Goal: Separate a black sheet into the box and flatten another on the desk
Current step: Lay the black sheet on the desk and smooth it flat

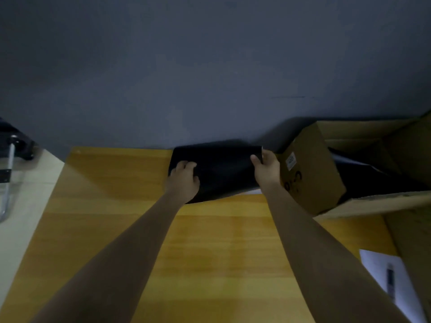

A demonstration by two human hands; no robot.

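Note:
A black sheet [224,170] lies at the far edge of the wooden desk [163,229], curled up against the wall. My left hand [184,180] presses on its left part with fingers bent over the surface. My right hand [265,166] pinches the sheet's upper right corner between thumb and fingers. An open cardboard box [312,173] stands just right of the sheet, with more black sheet material [373,180] visible inside it. A thin white edge shows under the sheet's lower right side.
A grey wall [210,66] rises right behind the desk. A paler tabletop [23,206] with a metal bracket [9,173] adjoins on the left. A white paper with a pen [390,280] lies at the lower right beside a box flap.

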